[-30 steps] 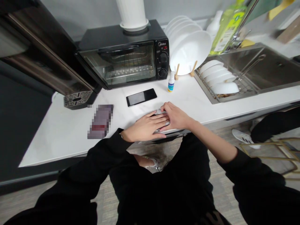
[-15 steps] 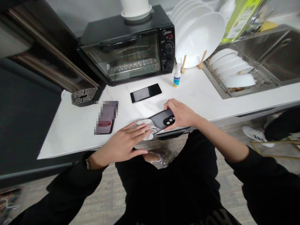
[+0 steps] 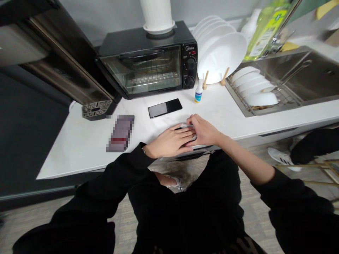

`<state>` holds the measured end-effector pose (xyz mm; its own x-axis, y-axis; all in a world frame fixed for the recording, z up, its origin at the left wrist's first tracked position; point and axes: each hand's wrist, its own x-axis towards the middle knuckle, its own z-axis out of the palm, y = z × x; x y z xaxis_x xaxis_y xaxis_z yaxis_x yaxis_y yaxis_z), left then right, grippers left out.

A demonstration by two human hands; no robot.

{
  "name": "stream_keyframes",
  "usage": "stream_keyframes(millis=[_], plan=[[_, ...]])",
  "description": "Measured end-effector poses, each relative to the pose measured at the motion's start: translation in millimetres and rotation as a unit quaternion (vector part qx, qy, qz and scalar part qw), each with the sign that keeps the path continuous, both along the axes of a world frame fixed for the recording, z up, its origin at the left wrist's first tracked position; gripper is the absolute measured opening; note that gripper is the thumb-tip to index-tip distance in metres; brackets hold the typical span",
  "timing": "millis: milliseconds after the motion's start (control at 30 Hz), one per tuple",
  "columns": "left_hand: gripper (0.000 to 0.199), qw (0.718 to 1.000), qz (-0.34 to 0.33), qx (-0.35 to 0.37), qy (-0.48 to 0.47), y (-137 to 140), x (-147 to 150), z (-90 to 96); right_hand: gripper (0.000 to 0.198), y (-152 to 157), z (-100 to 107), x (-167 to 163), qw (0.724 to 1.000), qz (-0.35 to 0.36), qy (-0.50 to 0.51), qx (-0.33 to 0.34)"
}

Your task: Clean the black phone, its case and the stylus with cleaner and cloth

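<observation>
White stone-look counter (image 3: 79,148) carried everything in view, and both hands met at its front edge. The left hand (image 3: 169,143) lay flat, fingers together and stretched out, pressing down on a pale cloth (image 3: 183,125), of which only a small fold showed past the fingertips. The right hand (image 3: 202,131) curled in from the other side, its fingers bent and overlapping the left fingertips, seemingly pinching a dark phone (image 3: 191,135) that was almost wholly covered; whether the grip was truly closed on it could not be told. So the phone sat under the two hands, at the counter's near edge, with the cloth on it.

By the look of it, the step in hand was wiping that phone with the cloth. A next move would call for steady hold from the right hand while the left kept even pressure, and care that the phone did not slide off the nearby edge.

Behind the hands a second phone (image 3: 165,108) lay face up, well apart, and a blurred flat thing (image 3: 121,133) lay to the left. A small spray bottle (image 3: 198,93) stood near the toaster oven (image 3: 150,63), beside a rack of white plates (image 3: 222,58), with more dishes in the sink (image 3: 304,77).
</observation>
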<state>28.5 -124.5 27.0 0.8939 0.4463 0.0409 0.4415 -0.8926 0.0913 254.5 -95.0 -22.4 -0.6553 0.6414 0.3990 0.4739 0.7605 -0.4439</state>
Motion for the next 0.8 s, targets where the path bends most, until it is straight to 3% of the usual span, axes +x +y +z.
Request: stream_keyframes(millis=[300,400,567,800], plan=[[0.076,0.994,0.092,0.013,0.065,-45.3,-82.6,19.8,0.079,-3.9,7.1,-2.6,1.0,-0.022,-0.008,-0.004],[0.074,0.994,0.079,0.006,0.072,-63.1,-96.0,25.1,0.083,-4.4,8.3,-3.5,1.0,-0.012,-0.016,-0.01],[0.08,0.998,0.024,-0.026,0.047,-69.5,-80.9,21.9,0.083,-3.2,9.3,-3.9,1.0,-0.001,-0.021,-0.008],[0.074,0.999,-0.012,-0.046,-0.025,-19.8,-26.1,-2.6,0.076,-2.5,7.1,-3.2,1.0,0.022,-0.019,0.002]])
